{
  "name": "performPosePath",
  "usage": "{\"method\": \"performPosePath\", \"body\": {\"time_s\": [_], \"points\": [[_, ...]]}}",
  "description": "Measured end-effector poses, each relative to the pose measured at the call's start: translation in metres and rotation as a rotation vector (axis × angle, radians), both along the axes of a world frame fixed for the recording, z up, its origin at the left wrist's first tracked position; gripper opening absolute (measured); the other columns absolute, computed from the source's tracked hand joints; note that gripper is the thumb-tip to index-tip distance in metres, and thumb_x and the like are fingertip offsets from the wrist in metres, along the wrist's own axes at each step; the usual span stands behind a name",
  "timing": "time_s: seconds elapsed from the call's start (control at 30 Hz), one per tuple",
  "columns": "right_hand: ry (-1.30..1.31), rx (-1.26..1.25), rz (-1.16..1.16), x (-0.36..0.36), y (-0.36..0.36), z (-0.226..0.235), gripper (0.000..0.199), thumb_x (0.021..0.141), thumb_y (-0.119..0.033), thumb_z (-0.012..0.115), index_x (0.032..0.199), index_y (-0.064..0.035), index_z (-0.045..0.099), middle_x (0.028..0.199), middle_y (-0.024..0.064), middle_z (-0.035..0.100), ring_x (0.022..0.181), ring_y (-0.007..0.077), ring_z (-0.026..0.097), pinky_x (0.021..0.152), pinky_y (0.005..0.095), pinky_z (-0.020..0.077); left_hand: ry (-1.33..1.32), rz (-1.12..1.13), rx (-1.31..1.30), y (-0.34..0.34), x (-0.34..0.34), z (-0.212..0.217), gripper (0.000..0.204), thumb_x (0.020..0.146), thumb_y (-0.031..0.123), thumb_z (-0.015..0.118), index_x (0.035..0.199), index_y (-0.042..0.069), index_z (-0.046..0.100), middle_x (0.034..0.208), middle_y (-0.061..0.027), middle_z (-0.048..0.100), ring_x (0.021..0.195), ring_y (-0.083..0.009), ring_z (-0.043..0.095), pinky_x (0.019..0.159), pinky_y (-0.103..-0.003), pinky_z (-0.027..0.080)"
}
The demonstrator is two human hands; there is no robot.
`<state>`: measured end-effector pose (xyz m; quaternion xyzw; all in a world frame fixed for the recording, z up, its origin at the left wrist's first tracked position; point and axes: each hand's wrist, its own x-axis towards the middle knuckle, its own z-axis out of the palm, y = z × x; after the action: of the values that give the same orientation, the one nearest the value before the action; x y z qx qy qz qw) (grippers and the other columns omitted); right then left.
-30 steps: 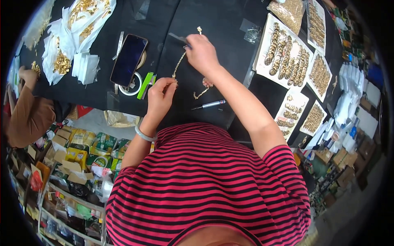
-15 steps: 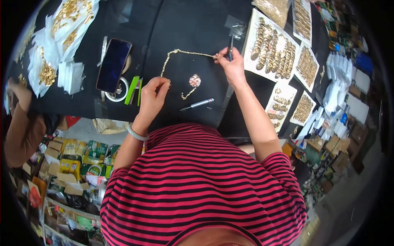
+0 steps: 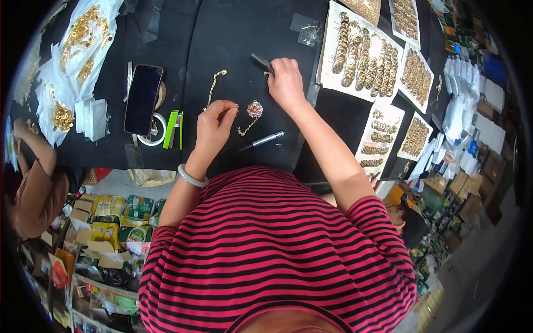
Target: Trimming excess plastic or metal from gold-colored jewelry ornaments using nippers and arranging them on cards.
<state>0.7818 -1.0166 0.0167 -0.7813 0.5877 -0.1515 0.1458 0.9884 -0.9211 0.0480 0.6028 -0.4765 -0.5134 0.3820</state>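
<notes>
Blk desk (image 3: 239,33) under everything. L hand (image 3: 215,125) pinched narrow on gold chain (image 3: 212,87), rest of chain lying on desk, running away fr. body. R hand (image 3: 286,83) curled round dk tool (image 3: 261,61), tip up-left. Phone (image 3: 143,100), then grn stapler (image 3: 173,129), left of L hand. Pen (image 3: 267,139) nr body; sm. disc (image 3: 255,108) just right of L hand.

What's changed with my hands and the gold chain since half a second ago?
Your right hand, gripping a dark tool, came left, nearer your left hand, which shifted slightly right. The gold chain no longer visibly stretches across to the right hand; whether that was let go isn't clear. Your left fingers still hold it. Phone, pen and round pendant stayed put.
</notes>
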Motion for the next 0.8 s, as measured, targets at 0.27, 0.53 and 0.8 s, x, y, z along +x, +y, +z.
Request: {"method": "performPosePath", "body": {"time_s": [0.27, 0.53, 0.8], "points": [[-0.511, 0.486, -0.253, -0.006, -0.006, 0.02, 0.012, 0.079, 0.004, 0.061, 0.085, -0.0029, 0.053, 0.082, 0.0105, 0.063, 0.086, 0.0239, 0.067, 0.078, 0.0317, 0.0527, 0.01, -0.037, -0.043, -0.025, -0.014, -0.014, 0.01, 0.089, 0.005, 0.064, 0.096, -0.002, 0.066, 0.084, -0.0089, 0.067, 0.073, -0.0146, 0.064, 0.068, -0.026, 0.049], [-0.996, 0.634, -0.354, -0.013, 0.017, 0.044, 0.021, 0.083, 0.011, 0.059, 0.093, -0.0065, 0.051, 0.083, 0.0026, 0.059, 0.088, 0.0168, 0.065, 0.079, 0.0288, 0.0518, 0.058, -0.133, -0.041, -0.055, -0.041, -0.022, 0.012, 0.09, 0.006, 0.064, 0.097, -0.002, 0.065, 0.086, -0.0086, 0.066, 0.073, -0.0142, 0.063, 0.066, -0.027, 0.049], [-1.009, 0.649, -0.435, -0.011, 0.026, 0.073, 0.024, 0.082, 0.014, 0.058, 0.094, -0.006, 0.051, 0.088, 0.0055, 0.06, 0.09, 0.0182, 0.065, 0.082, 0.03, 0.0523, 0.066, -0.153, -0.066, -0.052, -0.046, -0.015, 0.011, 0.086, 0.009, 0.066, 0.093, 0.001, 0.066, 0.086, -0.0119, 0.065, 0.076, -0.0277, 0.063, 0.069, -0.035, 0.049]]}}
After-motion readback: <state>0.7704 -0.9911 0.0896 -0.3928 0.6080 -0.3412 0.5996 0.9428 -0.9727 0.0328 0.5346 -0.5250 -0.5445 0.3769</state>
